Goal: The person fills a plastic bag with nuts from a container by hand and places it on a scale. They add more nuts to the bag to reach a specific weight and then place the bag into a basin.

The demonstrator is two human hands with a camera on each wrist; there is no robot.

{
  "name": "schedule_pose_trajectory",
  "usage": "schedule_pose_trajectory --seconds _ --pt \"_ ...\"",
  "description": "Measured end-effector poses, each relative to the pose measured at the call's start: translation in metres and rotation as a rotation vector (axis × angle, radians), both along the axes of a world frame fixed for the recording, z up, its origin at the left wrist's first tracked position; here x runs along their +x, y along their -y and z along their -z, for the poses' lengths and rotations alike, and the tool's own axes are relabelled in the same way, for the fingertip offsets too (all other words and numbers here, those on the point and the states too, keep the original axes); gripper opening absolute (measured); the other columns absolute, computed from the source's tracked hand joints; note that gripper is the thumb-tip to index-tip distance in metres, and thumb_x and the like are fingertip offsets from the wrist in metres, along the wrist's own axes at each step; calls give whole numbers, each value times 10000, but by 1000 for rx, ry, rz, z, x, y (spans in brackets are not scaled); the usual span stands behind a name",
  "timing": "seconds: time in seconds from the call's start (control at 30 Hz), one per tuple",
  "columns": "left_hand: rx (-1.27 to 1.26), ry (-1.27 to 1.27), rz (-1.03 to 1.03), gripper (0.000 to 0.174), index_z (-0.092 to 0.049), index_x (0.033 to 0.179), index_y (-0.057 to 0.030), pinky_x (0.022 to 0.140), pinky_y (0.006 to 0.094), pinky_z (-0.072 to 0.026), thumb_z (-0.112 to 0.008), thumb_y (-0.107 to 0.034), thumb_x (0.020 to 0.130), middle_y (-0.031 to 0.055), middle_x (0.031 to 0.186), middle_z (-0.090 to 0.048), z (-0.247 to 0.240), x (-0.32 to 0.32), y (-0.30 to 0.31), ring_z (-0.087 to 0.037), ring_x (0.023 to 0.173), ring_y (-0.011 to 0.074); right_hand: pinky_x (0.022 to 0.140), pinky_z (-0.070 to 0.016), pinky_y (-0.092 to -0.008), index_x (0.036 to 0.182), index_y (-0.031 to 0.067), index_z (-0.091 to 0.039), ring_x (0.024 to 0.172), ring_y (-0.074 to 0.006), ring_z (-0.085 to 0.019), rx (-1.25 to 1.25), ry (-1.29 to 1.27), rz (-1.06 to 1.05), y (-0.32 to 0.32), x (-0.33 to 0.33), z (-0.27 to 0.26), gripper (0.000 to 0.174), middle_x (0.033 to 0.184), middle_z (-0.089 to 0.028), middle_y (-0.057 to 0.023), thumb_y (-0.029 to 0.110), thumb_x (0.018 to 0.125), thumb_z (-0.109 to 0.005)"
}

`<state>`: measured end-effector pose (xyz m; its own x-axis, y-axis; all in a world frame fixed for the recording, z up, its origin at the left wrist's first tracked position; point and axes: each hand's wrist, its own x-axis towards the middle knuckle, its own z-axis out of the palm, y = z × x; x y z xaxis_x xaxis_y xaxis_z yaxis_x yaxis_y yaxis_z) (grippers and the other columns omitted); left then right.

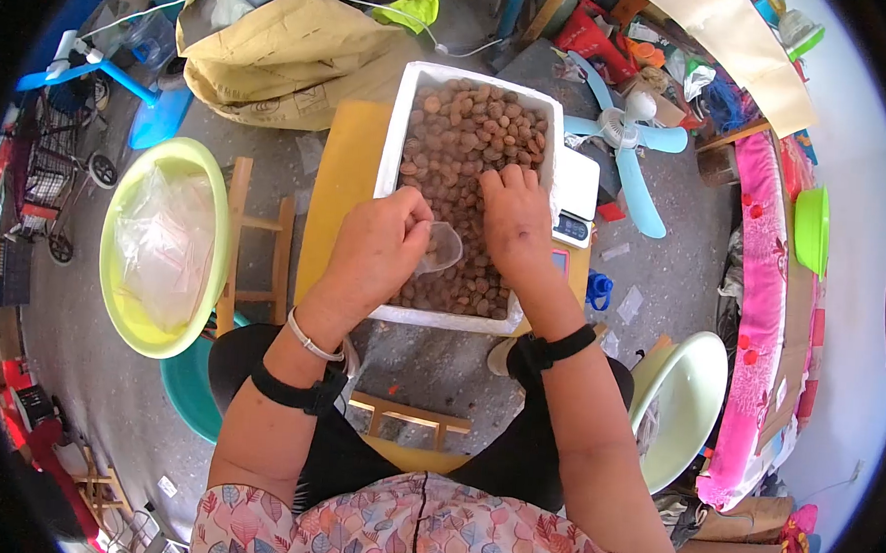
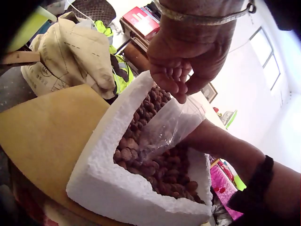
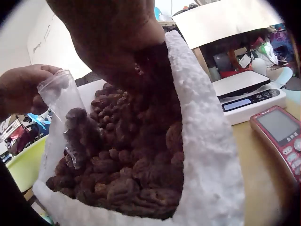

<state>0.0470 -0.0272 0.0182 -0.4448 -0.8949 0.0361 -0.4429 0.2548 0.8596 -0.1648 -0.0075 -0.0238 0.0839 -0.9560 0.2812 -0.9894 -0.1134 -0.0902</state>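
Nearest my lap is the near wall of the white foam box (image 1: pixel 441 319), which overhangs the edge of the yellow tabletop (image 1: pixel 343 171). Just past it, my left hand (image 1: pixel 379 258) hangs over the box, its fingers (image 1: pixel 415 230) pinching the mouth of a small clear plastic bag (image 1: pixel 441 247) that hangs down among the brown wrinkled fruits (image 1: pixel 466 128). My right hand (image 1: pixel 511 215) lies palm down just beside the bag with its fingers pushed into the heap; I cannot tell whether they close round any fruit. The box walls hem both hands in at the sides, and the fruit lies open beyond my knuckles up to the far rim. A scale (image 1: pixel 576 193) touches the box's right wall, bare tabletop lies to the left, and a tan sack (image 1: pixel 284 53) lies beyond.
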Motion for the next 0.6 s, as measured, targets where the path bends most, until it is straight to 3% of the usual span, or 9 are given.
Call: schedule_pose_trajectory --seconds 0.1,0.2,0.23,0.33,0.43,0.53,0.6 --pt "-7 0 2 69 -658 921 -2 662 425 -535 -646 -64 892 177 756 -688 2 -1 0 -695 723 347 838 -475 -438 990 48 -614 1019 -359 -565 4 32 -36 -2 -2 -6 240 1008 -579 -155 -8 760 -648" --pt "-15 20 4 98 -664 953 11 639 336 -515 -663 -72 902 106 737 -664 9 -1 1 -651 670 196 852 -474 -450 981 39 -612 1020 -366 -562 27 63 -37 0 -5 -1 208 1007 -582 -163 -2 782 -656" --pt "2 15 6 99 -667 955 10 638 333 -515 -663 -74 904 104 738 -667 8 -1 1 -651 671 191 859 -474 -457 975 36 -611 1021 -369 -561 40 71 -30 1 -6 0 190 1005 -582 -165 4 794 -660" --pt "38 5 3 104 -672 961 10 637 327 -516 -664 -81 911 99 743 -674 6 -1 2 -653 675 178 855 -500 -464 1016 13 -629 984 -364 -606 -43 304 34 1 -7 -1 200 993 -625 -171 26 826 -688" --pt "60 9 -3 112 -675 967 13 638 325 -517 -667 -87 916 100 750 -681 5 -2 3 -657 682 170 814 -536 -428 1043 2 -643 900 -330 -654 32 778 135 -8 -1 -21 205 968 -665 -167 42 852 -705" --pt "80 4 -2 115 -675 969 17 643 326 -519 -670 -84 916 105 757 -686 7 -3 4 -662 690 169 761 -552 -375 1071 4 -652 826 -290 -668 48 1011 161 -25 16 -50 233 944 -676 -156 27 845 -708" --pt "69 -3 0 113 -675 968 20 648 327 -522 -672 -79 914 105 763 -689 8 -4 4 -664 697 168 763 -548 -361 1054 4 -654 837 -280 -662 32 1032 108 -37 24 -59 207 942 -669 -150 27 855 -704"
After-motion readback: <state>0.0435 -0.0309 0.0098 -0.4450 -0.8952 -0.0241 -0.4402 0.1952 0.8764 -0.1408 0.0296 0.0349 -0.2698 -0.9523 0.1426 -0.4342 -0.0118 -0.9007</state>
